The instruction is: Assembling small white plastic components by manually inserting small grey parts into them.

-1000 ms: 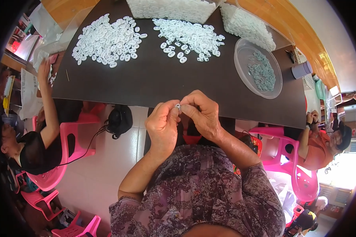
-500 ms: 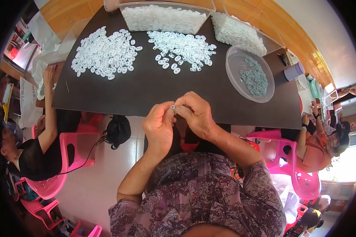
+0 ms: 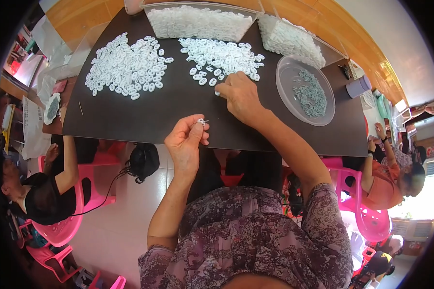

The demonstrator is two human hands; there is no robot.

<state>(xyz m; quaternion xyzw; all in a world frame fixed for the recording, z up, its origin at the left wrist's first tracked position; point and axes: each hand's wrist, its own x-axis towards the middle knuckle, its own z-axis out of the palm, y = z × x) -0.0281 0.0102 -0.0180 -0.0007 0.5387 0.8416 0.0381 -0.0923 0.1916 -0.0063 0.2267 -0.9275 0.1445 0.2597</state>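
Observation:
My left hand is closed near the table's front edge, pinching a small white two-holed piece between thumb and forefinger. A thin bit sticks out from that piece; what it is, I cannot make out. Farther out, my right hand reaches down to the near edge of the middle pile of white two-holed oval pieces. Its thumb and forefinger close on one white oval piece, mostly covered by the fingertips.
Another pile of white ovals lies at the left. Behind stand clear bins full of white pieces. A round clear tray at the right holds small grey-green parts, with a purple-lidded jar beyond. People sit at both sides.
My hands have come apart. The right hand has moved away and up to the middle pile, onto a white oval; the left has drawn slightly left and nearer, still pinching its piece.

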